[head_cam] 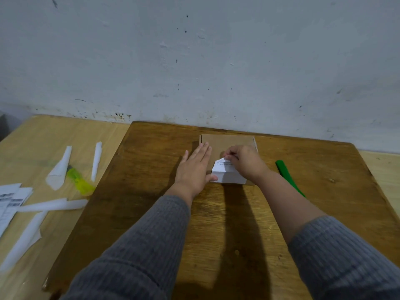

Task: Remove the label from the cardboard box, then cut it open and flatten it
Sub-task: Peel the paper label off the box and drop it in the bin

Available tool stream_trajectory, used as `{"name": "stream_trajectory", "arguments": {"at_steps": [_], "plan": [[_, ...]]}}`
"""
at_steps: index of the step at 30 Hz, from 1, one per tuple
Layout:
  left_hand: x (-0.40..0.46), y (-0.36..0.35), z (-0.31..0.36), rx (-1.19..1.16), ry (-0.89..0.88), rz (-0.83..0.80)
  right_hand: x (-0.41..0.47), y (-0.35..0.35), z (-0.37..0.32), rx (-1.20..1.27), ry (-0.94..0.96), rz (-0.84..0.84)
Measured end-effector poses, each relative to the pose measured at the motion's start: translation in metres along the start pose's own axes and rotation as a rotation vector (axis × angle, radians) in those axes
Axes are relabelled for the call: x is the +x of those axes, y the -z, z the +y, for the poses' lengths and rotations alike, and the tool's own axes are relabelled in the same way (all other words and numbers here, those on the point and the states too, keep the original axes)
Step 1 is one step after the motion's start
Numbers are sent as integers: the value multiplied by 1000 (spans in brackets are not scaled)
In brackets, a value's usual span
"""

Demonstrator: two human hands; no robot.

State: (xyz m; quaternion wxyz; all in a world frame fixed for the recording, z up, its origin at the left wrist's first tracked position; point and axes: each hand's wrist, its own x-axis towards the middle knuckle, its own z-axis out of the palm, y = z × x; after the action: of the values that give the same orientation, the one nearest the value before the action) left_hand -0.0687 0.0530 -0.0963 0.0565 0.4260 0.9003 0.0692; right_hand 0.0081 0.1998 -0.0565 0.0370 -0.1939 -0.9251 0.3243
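Observation:
A small brown cardboard box (227, 142) lies flat on a dark wooden board (151, 191), near the wall. A white printed label (225, 173) covers its near part, with its far left corner lifted and folded back. My right hand (244, 162) pinches that lifted corner between thumb and fingers. My left hand (194, 167) lies flat with fingers together, pressing on the box's left edge and touching the label's near left corner.
A green-handled tool (287, 176) lies on the board right of my right forearm. On the lighter table (32, 137) at left lie a yellow cutter (79, 181), several white paper strips (58, 169) and printed labels (10, 202). A wall stands behind the board.

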Motion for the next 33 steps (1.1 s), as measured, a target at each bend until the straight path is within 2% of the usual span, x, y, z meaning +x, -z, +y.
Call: {"name": "stream_trajectory", "arguments": {"at_steps": [8, 13, 16, 19, 21, 23, 25, 28, 33], "plan": [[0, 1, 3, 19, 15, -9, -13, 10, 0, -21, -94, -88], [0, 5, 7, 69, 21, -34, -17, 14, -9, 12, -117, 8], [-2, 7, 9, 129, 16, -38, -15, 15, -12, -92, -61, 98], [-5, 10, 8, 186, -42, 43, -14, 14, -10, -227, 5, 212], [-7, 12, 6, 152, -74, 83, -15, 12, -6, -298, 141, 264], [-8, 11, 5, 105, -85, 74, -16, 11, -3, -361, 298, 233], [-10, 8, 3, 64, -87, 64, -17, 10, 1, -433, 371, 177], [-13, 6, -2, 42, -100, 67, -17, 7, 6, -488, 347, 126], [-11, 4, 0, 78, -65, 74, -15, 6, 5, -493, 335, 135]]}}
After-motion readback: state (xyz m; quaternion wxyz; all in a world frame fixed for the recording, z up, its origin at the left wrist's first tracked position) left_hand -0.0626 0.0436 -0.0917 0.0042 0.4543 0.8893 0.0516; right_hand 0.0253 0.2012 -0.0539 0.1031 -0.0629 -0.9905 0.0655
